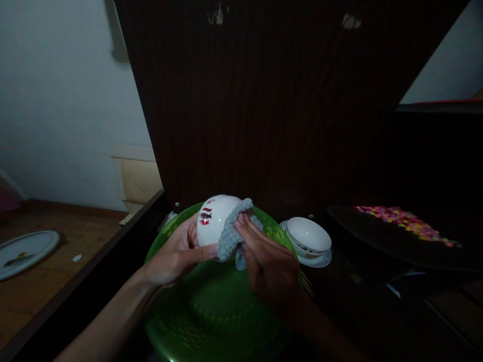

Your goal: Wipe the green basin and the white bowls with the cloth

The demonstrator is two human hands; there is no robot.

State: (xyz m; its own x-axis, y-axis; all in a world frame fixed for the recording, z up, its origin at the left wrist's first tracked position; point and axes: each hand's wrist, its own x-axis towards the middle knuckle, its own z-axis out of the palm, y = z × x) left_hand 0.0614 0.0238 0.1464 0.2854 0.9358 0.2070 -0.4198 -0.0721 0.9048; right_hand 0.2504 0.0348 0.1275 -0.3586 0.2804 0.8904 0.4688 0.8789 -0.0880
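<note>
My left hand (175,254) grips a white bowl (215,218) with red and black marks, held on its side above a large green plastic basin (211,311). My right hand (266,256) presses a grey cloth (232,234) against the bowl's outer wall, fingers closed on the cloth. Both hands hover over the basin's far half.
A second white bowl (309,234) sits on a saucer (320,260) right of the basin on a dark table. A dark tray with colourful bits (403,223) lies at the right. A dark wooden panel (264,100) rises behind. A white plate (24,251) lies on the floor at left.
</note>
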